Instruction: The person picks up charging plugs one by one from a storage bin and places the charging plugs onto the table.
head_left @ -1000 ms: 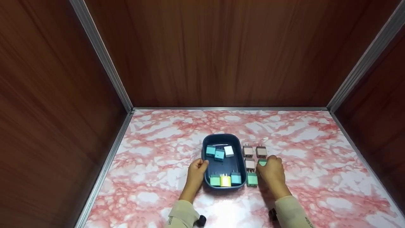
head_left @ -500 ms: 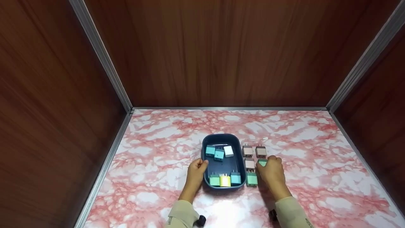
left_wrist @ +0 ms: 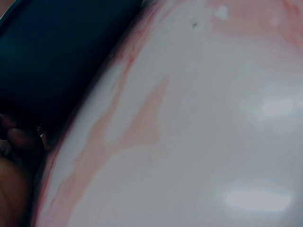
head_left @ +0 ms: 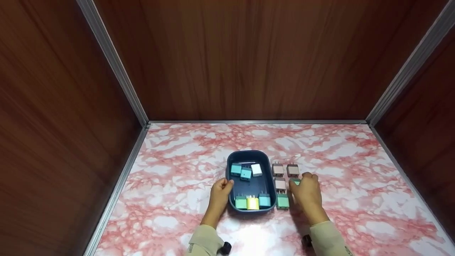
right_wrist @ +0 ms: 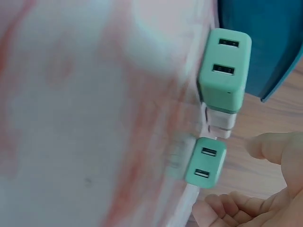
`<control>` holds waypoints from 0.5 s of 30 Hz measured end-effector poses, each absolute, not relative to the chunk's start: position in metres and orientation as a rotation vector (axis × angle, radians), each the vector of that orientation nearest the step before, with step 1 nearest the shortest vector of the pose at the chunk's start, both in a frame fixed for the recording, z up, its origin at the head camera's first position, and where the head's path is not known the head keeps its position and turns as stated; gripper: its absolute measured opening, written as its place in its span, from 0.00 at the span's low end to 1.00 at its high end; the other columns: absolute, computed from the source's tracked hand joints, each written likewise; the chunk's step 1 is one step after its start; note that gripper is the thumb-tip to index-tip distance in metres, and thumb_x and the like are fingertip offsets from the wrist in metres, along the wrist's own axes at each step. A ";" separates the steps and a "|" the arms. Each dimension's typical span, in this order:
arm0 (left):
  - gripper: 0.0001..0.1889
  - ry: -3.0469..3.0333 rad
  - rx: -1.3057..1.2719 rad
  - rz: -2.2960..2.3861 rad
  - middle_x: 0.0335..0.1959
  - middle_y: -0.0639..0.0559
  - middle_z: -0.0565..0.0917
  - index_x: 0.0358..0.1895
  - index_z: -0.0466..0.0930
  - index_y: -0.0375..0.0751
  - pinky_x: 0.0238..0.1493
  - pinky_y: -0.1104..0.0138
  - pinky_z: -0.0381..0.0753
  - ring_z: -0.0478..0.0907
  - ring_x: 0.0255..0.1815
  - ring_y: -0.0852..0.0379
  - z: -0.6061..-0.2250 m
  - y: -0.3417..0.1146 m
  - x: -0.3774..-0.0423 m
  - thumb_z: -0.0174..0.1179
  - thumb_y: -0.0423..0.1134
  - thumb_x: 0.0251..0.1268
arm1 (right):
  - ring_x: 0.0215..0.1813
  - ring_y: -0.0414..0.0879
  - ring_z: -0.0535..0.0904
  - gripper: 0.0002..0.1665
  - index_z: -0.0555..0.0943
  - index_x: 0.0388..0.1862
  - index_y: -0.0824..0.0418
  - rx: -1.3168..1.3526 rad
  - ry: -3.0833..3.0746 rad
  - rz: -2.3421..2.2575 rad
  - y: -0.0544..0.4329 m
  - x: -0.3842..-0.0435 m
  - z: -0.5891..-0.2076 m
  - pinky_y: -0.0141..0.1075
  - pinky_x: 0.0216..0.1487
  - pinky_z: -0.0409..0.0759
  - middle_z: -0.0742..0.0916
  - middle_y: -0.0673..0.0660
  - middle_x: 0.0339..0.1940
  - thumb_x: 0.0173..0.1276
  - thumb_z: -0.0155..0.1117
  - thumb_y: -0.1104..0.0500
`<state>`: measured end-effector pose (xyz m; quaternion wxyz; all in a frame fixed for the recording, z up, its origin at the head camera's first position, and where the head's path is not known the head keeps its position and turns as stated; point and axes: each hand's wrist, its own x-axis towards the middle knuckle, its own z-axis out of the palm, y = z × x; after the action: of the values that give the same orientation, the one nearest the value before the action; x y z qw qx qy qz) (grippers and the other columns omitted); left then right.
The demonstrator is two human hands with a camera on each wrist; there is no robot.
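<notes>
A dark blue plastic bin (head_left: 251,153) holds several USB wall chargers, among them a white one (head_left: 256,170), a yellow one (head_left: 252,203) and some blue and green ones. My left hand (head_left: 220,196) grips the bin's left rim, thumb on top; in the left wrist view its fingers are dark against the bin wall. On the right, my right hand (head_left: 308,192) is at a green charger (right_wrist: 206,163), partly covering it in the head view. The right wrist view shows thumb and fingers spread apart beside it. Another green charger (right_wrist: 225,71) lies closer to the bin.
Three pinkish or brown chargers stand right of the bin: a pink one (head_left: 280,184), another pink one (head_left: 278,170) and a brown one (head_left: 293,170). The table (head_left: 170,170) has a red and white marbled top, with brown wood-look panels (head_left: 249,64) around it.
My right hand has shifted very slightly up and to the right, its thumb and fingers looking a little wider apart around the green charger. The left hand and bin have stayed put.
</notes>
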<state>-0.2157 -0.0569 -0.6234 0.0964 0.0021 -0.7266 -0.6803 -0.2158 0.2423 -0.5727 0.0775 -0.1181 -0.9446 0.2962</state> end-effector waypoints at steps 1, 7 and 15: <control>0.22 -2.147 -0.002 -2.023 0.16 0.57 0.59 0.20 0.61 0.37 0.24 0.71 0.56 0.57 0.18 0.65 -0.618 -0.057 -0.213 0.61 0.30 0.71 | 0.55 0.75 0.77 0.37 0.71 0.61 0.79 -0.348 -2.824 0.888 0.242 -0.215 -0.571 0.63 0.56 0.75 0.75 0.79 0.55 0.68 0.66 0.50; 0.21 -2.128 -0.022 -2.038 0.16 0.57 0.60 0.20 0.61 0.36 0.24 0.72 0.57 0.58 0.19 0.65 -0.604 -0.058 -0.205 0.62 0.30 0.70 | 0.56 0.75 0.76 0.36 0.71 0.61 0.80 -0.311 -2.789 0.898 0.236 -0.214 -0.562 0.63 0.58 0.75 0.75 0.79 0.55 0.68 0.67 0.52; 0.22 -2.120 -0.051 -2.080 0.17 0.58 0.60 0.20 0.61 0.36 0.25 0.71 0.58 0.57 0.19 0.65 -0.610 -0.059 -0.208 0.61 0.31 0.72 | 0.55 0.72 0.78 0.35 0.73 0.60 0.79 -0.245 -2.749 0.911 0.223 -0.211 -0.552 0.60 0.57 0.76 0.77 0.78 0.54 0.67 0.67 0.51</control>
<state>-0.2076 -0.0592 -0.6101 0.0855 -0.0172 -0.7110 -0.6977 -0.2106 0.2233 -0.5518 0.1173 -0.0837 -0.9394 0.3112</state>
